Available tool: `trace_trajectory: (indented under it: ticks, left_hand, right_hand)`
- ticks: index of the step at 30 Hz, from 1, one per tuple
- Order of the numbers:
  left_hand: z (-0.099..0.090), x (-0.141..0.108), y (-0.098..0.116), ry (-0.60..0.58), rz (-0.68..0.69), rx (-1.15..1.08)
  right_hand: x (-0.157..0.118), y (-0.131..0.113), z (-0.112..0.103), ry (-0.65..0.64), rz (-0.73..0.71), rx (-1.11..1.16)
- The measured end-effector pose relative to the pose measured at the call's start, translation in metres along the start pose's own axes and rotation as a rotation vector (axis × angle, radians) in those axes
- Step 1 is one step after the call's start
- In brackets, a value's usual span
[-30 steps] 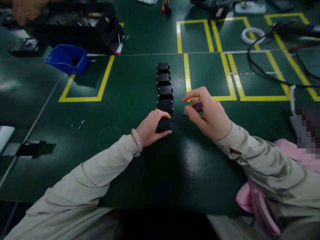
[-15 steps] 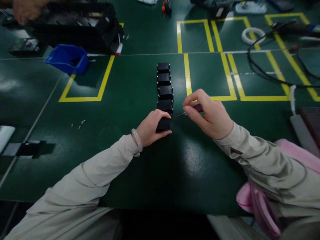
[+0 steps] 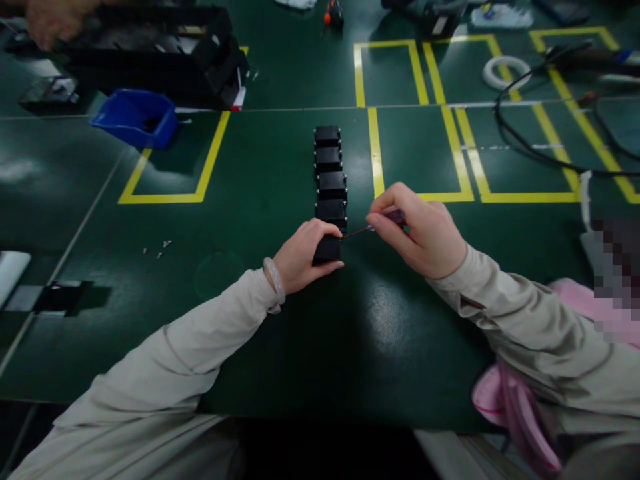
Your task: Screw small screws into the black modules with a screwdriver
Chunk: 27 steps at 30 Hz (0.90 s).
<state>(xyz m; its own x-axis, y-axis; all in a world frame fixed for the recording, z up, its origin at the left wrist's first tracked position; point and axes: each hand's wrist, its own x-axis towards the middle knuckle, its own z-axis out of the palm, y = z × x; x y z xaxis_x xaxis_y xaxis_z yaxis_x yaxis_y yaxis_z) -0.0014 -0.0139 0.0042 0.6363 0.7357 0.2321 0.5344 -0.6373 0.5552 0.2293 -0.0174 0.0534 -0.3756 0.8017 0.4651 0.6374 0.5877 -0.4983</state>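
My left hand (image 3: 306,257) grips a small black block (image 3: 327,249) at the near end of a row, thumb on the near side and fingers over the far side. In my right hand (image 3: 420,230) is a screwdriver (image 3: 395,217) with a dark purple handle, pinched between thumb and fingers. Its thin shaft (image 3: 356,233) points left, and the tip meets the block's right side near my left fingertip. Beyond it, several like black blocks (image 3: 331,181) line up away from me, with small shiny screws along their sides. What the tip touches is too small to make out.
Several loose screws (image 3: 164,249) lie on the green table (image 3: 240,173) to the left. A blue bin (image 3: 137,119) stands by a long black case (image 3: 150,60), where another person's hand (image 3: 53,27) rests. A white ring (image 3: 506,71) and black cable (image 3: 530,150) lie at right.
The fingers of my right hand have shifted slightly on the screwdriver handle, the index finger a little lower. My left hand and the black blocks stay in place.
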Motion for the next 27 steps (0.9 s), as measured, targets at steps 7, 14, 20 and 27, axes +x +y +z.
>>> trace_trajectory:
  ticks: [7,14,20,27]
  left_hand:
    - [0.0002,0.0003,0.0006,-0.001,-0.022,0.001]
    - [0.0032,0.0025,0.0012,0.011,0.004,-0.012]
    - [0.0068,0.0065,0.0016,0.011,0.031,-0.032]
    - [0.0097,0.0095,0.0032,-0.003,0.027,-0.045]
  right_hand:
    - [-0.0002,0.0004,0.0021,0.011,0.018,0.032]
    - [0.001,0.0007,-0.0008,0.029,-0.016,0.01]
    - [0.0009,0.0042,0.0011,0.061,-0.007,0.0]
    - [0.0034,0.0049,-0.0001,0.076,0.005,-0.032]
